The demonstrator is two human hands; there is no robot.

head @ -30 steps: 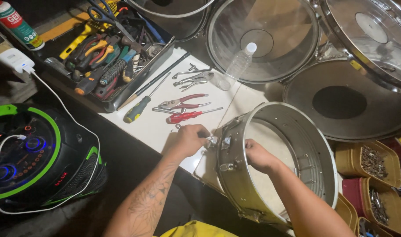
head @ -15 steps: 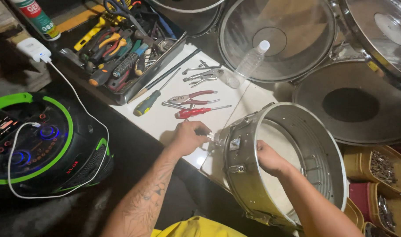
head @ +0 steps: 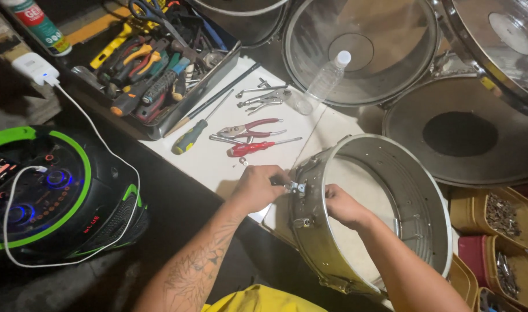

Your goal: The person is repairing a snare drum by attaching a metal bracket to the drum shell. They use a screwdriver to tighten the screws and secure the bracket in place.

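Left hand: closed, fingers pinched on a small metal lug fitting at the outer wall of the drum shell.
Right hand: curled over the shell's near rim, fingers reaching inside behind the same fitting; what they grip cannot be told.
Drum shell: metal snare shell, tilted on its side at the near right edge of the white surface, open mouth facing up and right (a second lug sits just below the hands).
Open room, left: bare white surface between the left hand and the hand tools; a small screw lies there.
Hand tools: red-handled pliers, a red-handled driver and a green-handled screwdriver, near but apart from the hands.
Tool tray: full, at the far left edge of the surface.
Far edge: clear plastic bottle lying against large drums.
Left, below the surface: black and green speaker, well apart.
Right edge: bins of small hardware, just beside the shell.
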